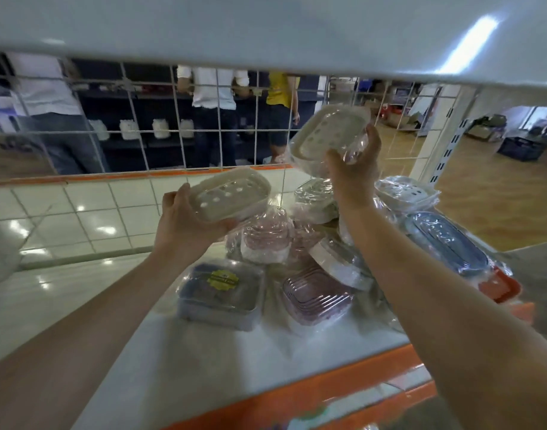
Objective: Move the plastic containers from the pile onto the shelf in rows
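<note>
Left hand (185, 225) and right hand (354, 169) each grip a cream container above the pile (297, 259) (wrapped, slippery); best set them flat at the shelf's (173, 352) bare left, edges aligned.

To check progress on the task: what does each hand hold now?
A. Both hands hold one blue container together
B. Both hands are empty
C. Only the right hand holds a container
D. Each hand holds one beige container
D: the left hand grips one beige container, and the right hand grips another beige container.
</note>
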